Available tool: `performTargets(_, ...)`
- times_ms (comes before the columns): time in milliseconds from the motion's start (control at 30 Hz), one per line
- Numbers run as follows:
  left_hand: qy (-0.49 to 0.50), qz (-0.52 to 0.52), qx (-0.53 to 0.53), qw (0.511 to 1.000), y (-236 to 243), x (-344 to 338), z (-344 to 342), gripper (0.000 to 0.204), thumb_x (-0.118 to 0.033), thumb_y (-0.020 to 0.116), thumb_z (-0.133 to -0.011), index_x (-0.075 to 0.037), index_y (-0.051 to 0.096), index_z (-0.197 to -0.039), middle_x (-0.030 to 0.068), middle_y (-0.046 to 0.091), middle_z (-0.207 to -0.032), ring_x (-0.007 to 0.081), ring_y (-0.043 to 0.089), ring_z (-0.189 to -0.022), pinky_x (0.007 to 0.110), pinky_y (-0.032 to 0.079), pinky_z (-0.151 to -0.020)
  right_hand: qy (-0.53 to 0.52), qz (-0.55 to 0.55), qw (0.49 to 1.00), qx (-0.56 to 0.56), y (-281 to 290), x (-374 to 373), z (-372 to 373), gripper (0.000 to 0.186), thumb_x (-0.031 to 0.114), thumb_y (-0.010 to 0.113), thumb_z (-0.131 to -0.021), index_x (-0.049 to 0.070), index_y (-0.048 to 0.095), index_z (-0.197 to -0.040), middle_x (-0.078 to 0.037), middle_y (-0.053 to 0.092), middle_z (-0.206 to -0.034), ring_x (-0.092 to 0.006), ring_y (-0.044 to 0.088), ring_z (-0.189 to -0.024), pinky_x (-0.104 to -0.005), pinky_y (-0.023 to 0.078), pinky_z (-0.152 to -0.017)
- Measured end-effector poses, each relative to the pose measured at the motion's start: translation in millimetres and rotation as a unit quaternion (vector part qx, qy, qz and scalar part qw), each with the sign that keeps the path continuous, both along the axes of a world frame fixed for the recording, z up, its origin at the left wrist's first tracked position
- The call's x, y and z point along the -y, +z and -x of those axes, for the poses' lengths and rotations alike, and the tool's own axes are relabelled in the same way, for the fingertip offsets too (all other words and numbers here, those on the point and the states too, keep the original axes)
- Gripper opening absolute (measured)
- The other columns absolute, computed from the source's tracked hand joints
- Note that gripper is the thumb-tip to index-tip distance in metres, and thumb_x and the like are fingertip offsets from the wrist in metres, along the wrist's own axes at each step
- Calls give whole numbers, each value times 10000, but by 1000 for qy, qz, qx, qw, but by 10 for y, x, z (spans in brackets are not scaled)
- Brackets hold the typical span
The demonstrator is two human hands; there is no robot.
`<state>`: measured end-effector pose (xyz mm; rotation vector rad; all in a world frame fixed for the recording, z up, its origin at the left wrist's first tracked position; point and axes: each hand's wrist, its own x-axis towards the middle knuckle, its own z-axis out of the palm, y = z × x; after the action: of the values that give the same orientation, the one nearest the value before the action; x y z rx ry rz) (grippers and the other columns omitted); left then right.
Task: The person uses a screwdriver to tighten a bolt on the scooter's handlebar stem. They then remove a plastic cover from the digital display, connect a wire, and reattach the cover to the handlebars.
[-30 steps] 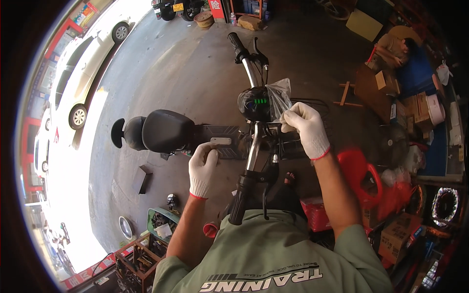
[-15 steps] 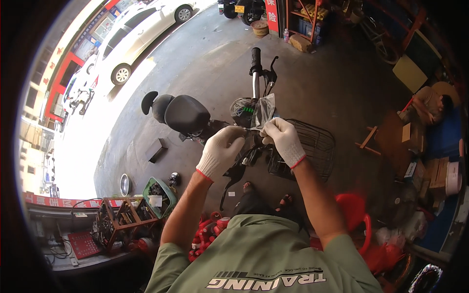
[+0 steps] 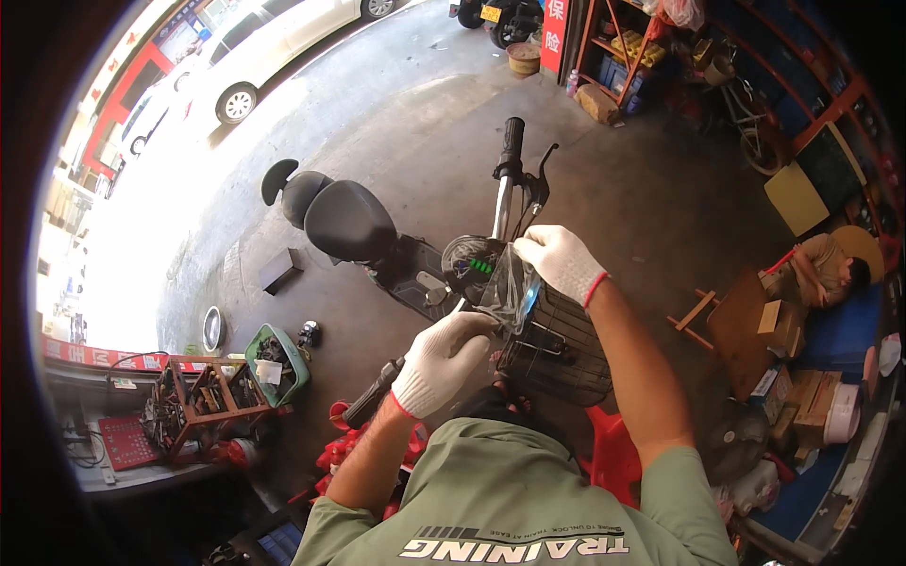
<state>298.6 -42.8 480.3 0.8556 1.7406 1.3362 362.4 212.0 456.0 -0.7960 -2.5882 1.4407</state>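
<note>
We stand over a small black electric scooter [image 3: 406,255] on a grey concrete floor, both of our hands in white knit gloves with red cuffs. Our left hand [image 3: 442,363] and our right hand [image 3: 562,259] each pinch an edge of a clear plastic bag [image 3: 510,288], stretched between them directly above the scooter's handlebar stem; the left glove is clenched on the bag's lower edge, the right glove grasps its upper corner. The bag sits just beside the scooter's round display [image 3: 472,259], which shows green lights, and partly covers it.

The scooter's black wire basket [image 3: 562,354] hangs below the bag, touching the stem. One handlebar grip [image 3: 512,141] points away from us, the other grip [image 3: 368,406] lies under our left wrist. The padded black saddle [image 3: 349,222] rises to the left of the display.

Left of the scooter, a green bin of parts [image 3: 278,363] stands near a rusty tool rack [image 3: 198,401]. A red plastic stool [image 3: 613,453] sits just beside the basket. Well apart from the scooter to the right, a person [image 3: 826,269] lies on a blue mat among cardboard boxes [image 3: 802,391]. Beyond the saddle, a white car [image 3: 274,57] is parked in bright sun.
</note>
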Motion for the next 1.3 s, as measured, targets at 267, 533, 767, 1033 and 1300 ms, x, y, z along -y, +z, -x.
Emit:
performTargets(267, 58, 12, 105, 993, 104, -162, 176, 269, 16, 547, -956, 47, 652, -1201, 81, 716, -1071, 112, 660, -974, 264, 538, -852, -187, 364, 901, -142, -249, 294, -437, 237, 181, 584, -1015, 72, 594, -805, 35, 550, -667, -43, 452, -555, -225, 341, -520)
performTargets(533, 134, 21, 4, 991, 134, -355, 186, 256, 36, 532, -960, 54, 664, -1179, 76, 706, -1030, 118, 649, -939, 276, 541, -880, -206, 446, 844, -215, -255, 265, -552, 199, 145, 569, -1012, 58, 585, -834, -12, 600, -724, -81, 502, -593, -236, 411, -575)
performTargets(767, 181, 30, -96, 978, 275, -810, -102, 278, 1, 620, -940, 18, 670, -1213, 94, 710, -1052, 131, 676, -931, 295, 555, -840, -154, 366, 875, -275, -264, 284, -643, 143, 88, 616, -1032, 28, 618, -902, 54, 534, -749, -22, 458, -684, -215, 400, -616)
performTargets(1033, -2, 144, -451, 881, 342, -1222, -529, 734, -79, 788, -711, -64, 555, -1408, 192, 606, -1269, 392, 598, -1160, 472, 487, -1018, -120, 400, 863, -284, -371, 346, -887, 93, 38, 670, -984, 6, 625, -909, -10, 596, -772, -81, 556, -724, -262, 475, -653)
performTargets(1300, 130, 136, -477, 858, 37, -1375, -493, 188, 4, 703, -825, -49, 716, -1005, 134, 664, -901, 324, 664, -837, 403, 532, -765, -85, 390, 858, -324, -454, -5, -983, 81, 63, 617, -1007, 4, 673, -1010, -72, 629, -844, -136, 577, -748, -295, 494, -690)
